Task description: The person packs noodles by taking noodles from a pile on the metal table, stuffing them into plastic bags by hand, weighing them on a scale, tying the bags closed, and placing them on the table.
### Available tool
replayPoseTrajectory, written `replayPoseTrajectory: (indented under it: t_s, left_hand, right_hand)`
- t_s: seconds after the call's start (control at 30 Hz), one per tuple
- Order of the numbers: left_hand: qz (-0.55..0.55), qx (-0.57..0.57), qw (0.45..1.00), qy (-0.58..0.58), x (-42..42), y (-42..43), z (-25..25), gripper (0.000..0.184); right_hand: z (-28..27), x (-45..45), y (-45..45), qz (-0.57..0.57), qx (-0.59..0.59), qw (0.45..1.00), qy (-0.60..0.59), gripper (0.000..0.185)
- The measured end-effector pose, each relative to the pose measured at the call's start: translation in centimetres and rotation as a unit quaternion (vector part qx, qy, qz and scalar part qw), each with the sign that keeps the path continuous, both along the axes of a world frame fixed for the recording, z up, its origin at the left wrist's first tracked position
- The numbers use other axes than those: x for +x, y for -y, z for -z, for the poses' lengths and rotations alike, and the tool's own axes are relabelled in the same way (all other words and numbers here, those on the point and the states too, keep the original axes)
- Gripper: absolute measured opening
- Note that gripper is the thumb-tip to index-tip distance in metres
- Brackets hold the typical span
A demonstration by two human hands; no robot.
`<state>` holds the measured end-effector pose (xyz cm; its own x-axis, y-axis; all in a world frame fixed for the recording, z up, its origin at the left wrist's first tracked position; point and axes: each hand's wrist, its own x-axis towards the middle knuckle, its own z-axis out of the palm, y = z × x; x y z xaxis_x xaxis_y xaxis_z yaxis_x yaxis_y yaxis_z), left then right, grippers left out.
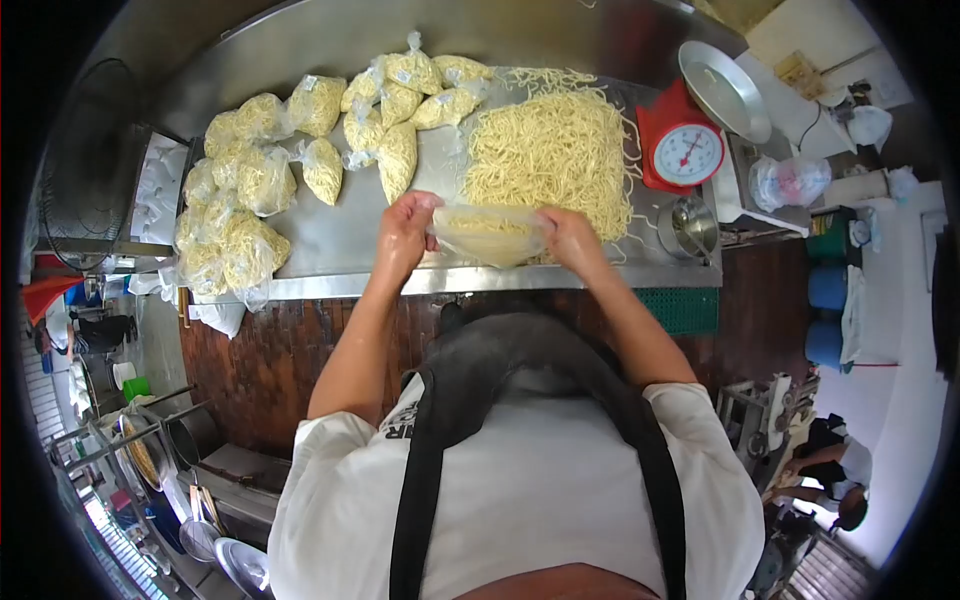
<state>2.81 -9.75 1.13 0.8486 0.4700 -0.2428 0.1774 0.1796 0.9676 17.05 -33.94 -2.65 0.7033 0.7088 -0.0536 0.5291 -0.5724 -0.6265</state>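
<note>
Stretched between my two hands is a clear plastic bag (490, 240), held just above the front edge of the steel table. My left hand (408, 228) pinches one top corner of it, and my right hand (568, 238) grips the opposite corner. Pale noodles show through or just behind the plastic; I cannot tell which. A wide pile of loose noodles (550, 150) lies beyond the bag, nearest my right hand. To the left, several knotted bags of noodles (398, 160) rest on the table, the closest one just behind my left hand.
A red dial scale (686, 150) with a round metal pan (725, 92) stands right of the noodle pile. Near the right corner sits a metal pot (688, 228). More filled bags (240, 190) crowd the left end. Other people (840, 470) are visible at the far right and far left.
</note>
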Motion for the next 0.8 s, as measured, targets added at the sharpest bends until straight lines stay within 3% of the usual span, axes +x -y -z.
replayPoseTrajectory:
  t_s: [0.07, 0.27, 0.4, 0.5, 0.6, 0.67, 0.73, 0.8]
  left_hand:
    - [0.011, -0.005, 1.0, 0.003, 0.2, -0.2, -0.6, 0.022]
    - [0.013, 0.009, 1.0, 0.002, 0.9, 0.7, 0.1, 0.022]
    - [-0.01, 0.007, 0.999, 0.032, 0.9, 0.1, 0.3, 0.02]
    - [0.017, 0.01, 0.986, 0.166, 2.4, 0.1, -0.5, 0.041]
    - [0.019, -0.006, 0.972, 0.232, 3.5, 1.7, -5.6, 0.055]
    - [0.03, -0.008, 0.977, 0.21, 3.4, 1.4, -5.8, 0.056]
    - [0.021, -0.006, 0.982, 0.189, 3.2, 1.7, -5.2, 0.054]
    - [0.004, -0.031, 0.987, 0.156, 2.7, 2.0, -2.6, 0.051]
  right_hand:
    - [-2.1, 0.1, 0.6, -0.012, 0.108, 0.994, 0.004, 0.014]
    - [-0.6, -0.5, -0.4, 0.064, 0.098, 0.993, -0.018, 0.015]
    - [-0.7, 0.4, -0.7, 0.067, 0.225, 0.972, -0.012, 0.02]
    - [-8.0, 3.8, -0.7, 0.109, 0.265, 0.958, -0.025, 0.022]
    - [-17.2, 9.9, 0.6, 0.128, 0.336, 0.933, 0.003, 0.027]
    - [-24.7, 12.2, 2.5, 0.211, 0.345, 0.912, 0.073, 0.029]
    - [-28.6, 16.5, 5.4, 0.201, 0.418, 0.873, 0.151, 0.029]
    - [-32.5, 17.2, 7.3, 0.265, 0.374, 0.868, 0.191, 0.021]
